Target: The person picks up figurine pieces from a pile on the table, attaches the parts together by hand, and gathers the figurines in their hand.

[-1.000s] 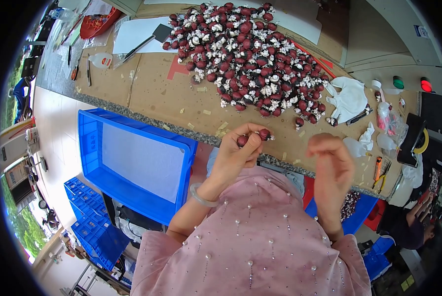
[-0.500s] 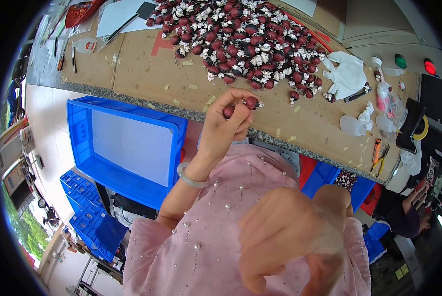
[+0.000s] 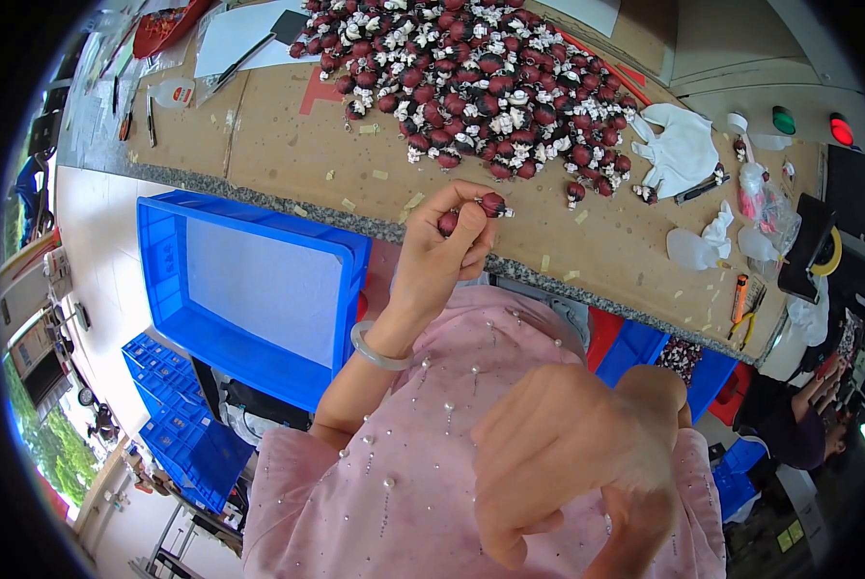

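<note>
Two small, round, dark-red trinkets with black and white parts (image 3: pixel 492 204) are gripped in the left hand (image 3: pixel 437 246), one pinched at the thumb and forefinger, the other showing in the curl of the fingers; a pale, translucent bangle (image 3: pixel 379 359) circles that wrist. This hand is above the near edge of the brown-topped desk with a speckled stone rim (image 3: pixel 278 135). The right hand (image 3: pixel 558 444) hangs before the pink, pearl-studded top (image 3: pixel 423 482), back upward and fingers bent; whether it holds anything I cannot tell. A broad heap of similar red, black and white trinkets (image 3: pixel 481 92) covers the desk's far middle, with a white fabric glove (image 3: pixel 679 150) beside its right side. An orange-handled cutter (image 3: pixel 739 297) and yellow-handled pliers (image 3: pixel 748 328) lie by the near right corner. Left of the person, a rectangular blue plastic crate (image 3: pixel 165 270) sits along the near edge.
</note>
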Available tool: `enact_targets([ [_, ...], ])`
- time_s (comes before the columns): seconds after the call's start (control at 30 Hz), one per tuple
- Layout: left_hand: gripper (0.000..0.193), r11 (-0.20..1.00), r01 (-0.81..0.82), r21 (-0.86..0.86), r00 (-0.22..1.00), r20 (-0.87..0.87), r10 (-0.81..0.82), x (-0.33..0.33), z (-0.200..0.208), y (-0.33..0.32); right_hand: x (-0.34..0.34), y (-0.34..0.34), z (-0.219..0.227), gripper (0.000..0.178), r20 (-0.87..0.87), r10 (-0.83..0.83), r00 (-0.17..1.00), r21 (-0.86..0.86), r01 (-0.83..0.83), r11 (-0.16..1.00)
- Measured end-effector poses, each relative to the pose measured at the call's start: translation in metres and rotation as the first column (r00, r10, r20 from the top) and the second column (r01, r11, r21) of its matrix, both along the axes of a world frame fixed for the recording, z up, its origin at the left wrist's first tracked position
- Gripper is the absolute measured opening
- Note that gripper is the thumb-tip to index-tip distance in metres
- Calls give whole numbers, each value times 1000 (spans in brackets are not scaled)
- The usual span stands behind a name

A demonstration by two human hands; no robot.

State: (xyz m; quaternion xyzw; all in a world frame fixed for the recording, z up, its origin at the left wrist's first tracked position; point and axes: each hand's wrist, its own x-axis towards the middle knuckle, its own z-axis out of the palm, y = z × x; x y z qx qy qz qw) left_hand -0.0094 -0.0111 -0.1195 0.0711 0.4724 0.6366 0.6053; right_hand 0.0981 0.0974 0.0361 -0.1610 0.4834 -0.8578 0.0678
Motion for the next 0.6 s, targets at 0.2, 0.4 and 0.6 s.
enact_targets([
  [0.2, 20, 999, 16, 52, 999, 34, -18, 3, -4, 0, 2, -13, 2, 43, 78, -71, 994, 58, 67, 996],
  [0.4, 19, 1000, 16, 19, 999, 39, -17, 1, 3, 6, -3, 4, -3, 42, -42, 85, 995, 0, -85, 996],
  [0.6, 31, 951, 195, 238, 841, -540, -37, -45, 68, 146, 5, 12, 26, 35, -46, 72, 996, 77, -68, 995],
])
